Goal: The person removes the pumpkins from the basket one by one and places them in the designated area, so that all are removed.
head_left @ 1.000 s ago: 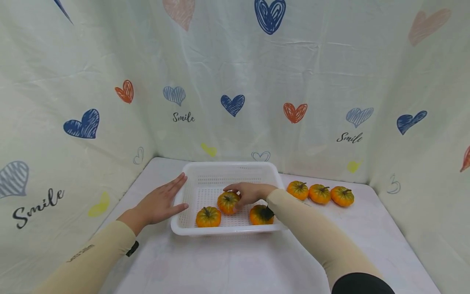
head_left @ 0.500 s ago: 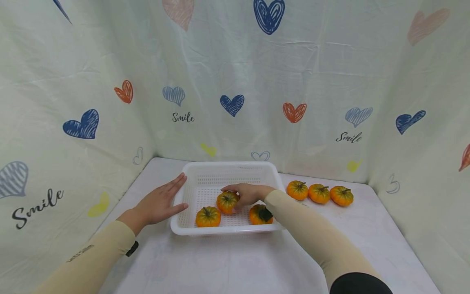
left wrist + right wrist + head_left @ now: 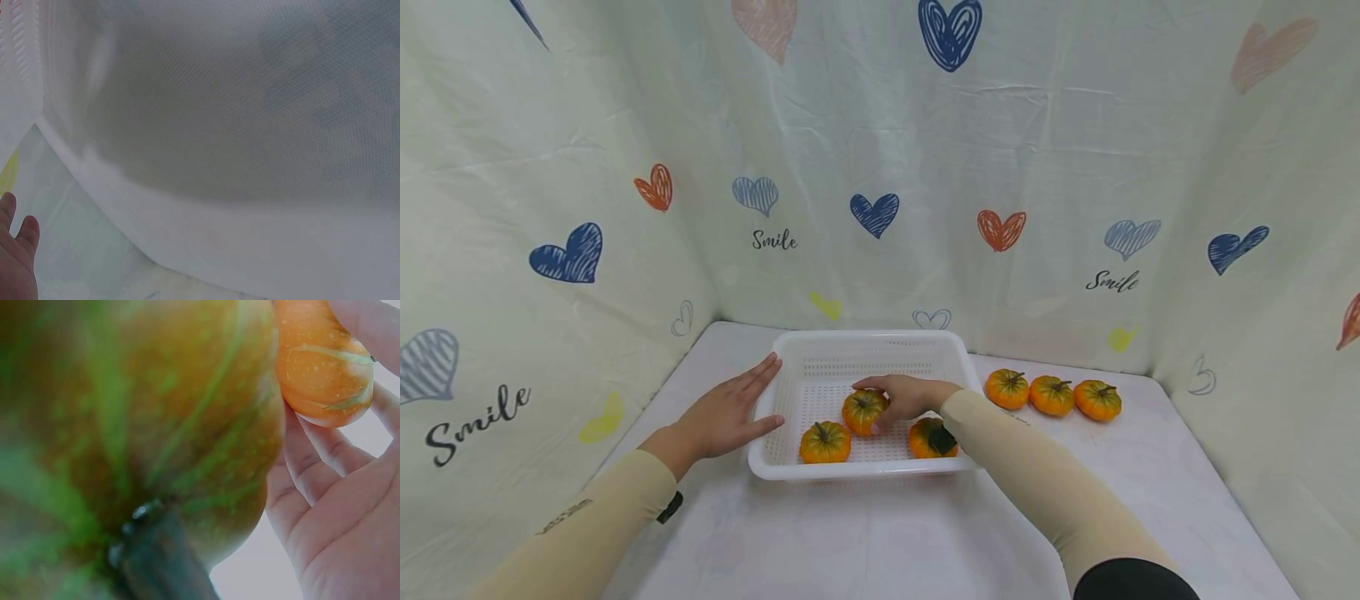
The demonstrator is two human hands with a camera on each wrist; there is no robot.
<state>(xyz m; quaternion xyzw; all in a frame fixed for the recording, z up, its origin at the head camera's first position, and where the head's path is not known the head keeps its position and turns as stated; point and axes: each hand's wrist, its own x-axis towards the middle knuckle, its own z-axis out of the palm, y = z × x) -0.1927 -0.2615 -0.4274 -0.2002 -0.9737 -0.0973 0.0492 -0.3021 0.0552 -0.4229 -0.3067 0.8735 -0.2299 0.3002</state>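
Note:
A white plastic basket (image 3: 857, 473) holds three small orange-and-green pumpkins. My right hand (image 3: 913, 396) reaches in over the right rim and grips the middle pumpkin (image 3: 861, 413) between thumb and fingers. In the right wrist view this held pumpkin (image 3: 325, 365) shows orange beyond the palm, while another pumpkin (image 3: 187, 400) fills the left side, very near the camera. One pumpkin (image 3: 825, 445) sits at the front left of the basket, another (image 3: 925, 440) under my right wrist. With fingers straight and spread, my left hand (image 3: 718, 417) touches the basket's left rim.
Three more pumpkins stand in a row on the table right of the basket: one near its rim (image 3: 1007, 389), one in the middle (image 3: 1052, 396), one farthest right (image 3: 1097, 401). A white cloth covers the table (image 3: 790, 542). Heart-printed curtains (image 3: 820, 275) enclose the back and sides.

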